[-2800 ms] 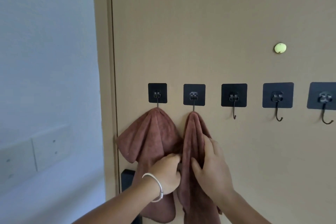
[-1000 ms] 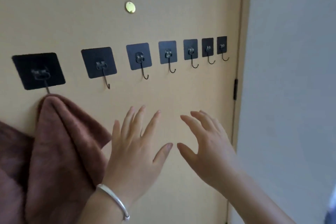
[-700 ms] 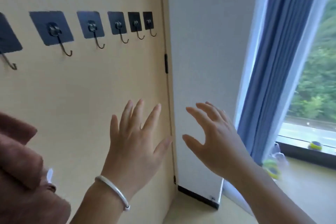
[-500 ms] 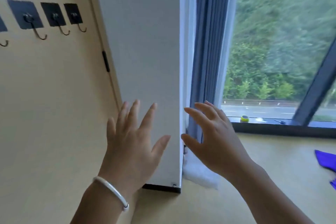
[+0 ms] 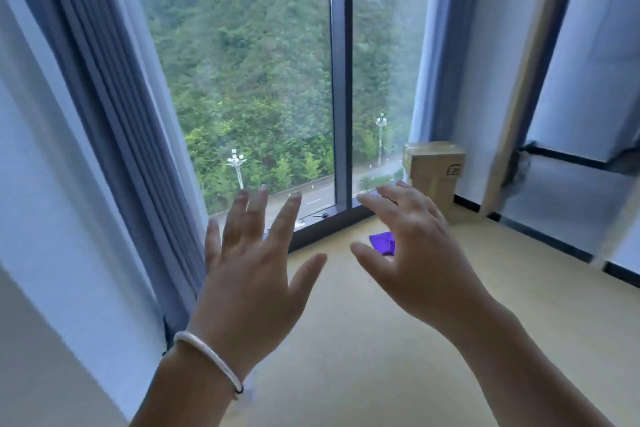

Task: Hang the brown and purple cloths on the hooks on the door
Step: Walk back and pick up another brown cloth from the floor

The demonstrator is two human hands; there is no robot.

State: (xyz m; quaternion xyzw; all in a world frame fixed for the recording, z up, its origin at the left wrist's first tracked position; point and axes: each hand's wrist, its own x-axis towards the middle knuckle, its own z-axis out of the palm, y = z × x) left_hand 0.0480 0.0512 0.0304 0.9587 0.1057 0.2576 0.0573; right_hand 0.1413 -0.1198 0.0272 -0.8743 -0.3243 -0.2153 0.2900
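Both hands are raised with fingers spread wide, holding nothing: the left hand (image 5: pixel 249 274), wearing a white bracelet (image 5: pixel 211 362), and the right hand (image 5: pixel 415 253). Past the right hand's thumb, a purple cloth (image 5: pixel 382 242) lies on the tan floor (image 5: pixel 381 357) near the window (image 5: pixel 249 80). A closed cardboard box (image 5: pixel 434 172) stands in the corner. Grey curtains (image 5: pixel 114 114) hang at left.

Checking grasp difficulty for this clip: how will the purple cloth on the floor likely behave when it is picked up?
The purple cloth lies flat on the floor, so it is probably thin, floppy and light. It would likely drape from a pinch. Most is hidden behind the right hand, so folds are unclear.
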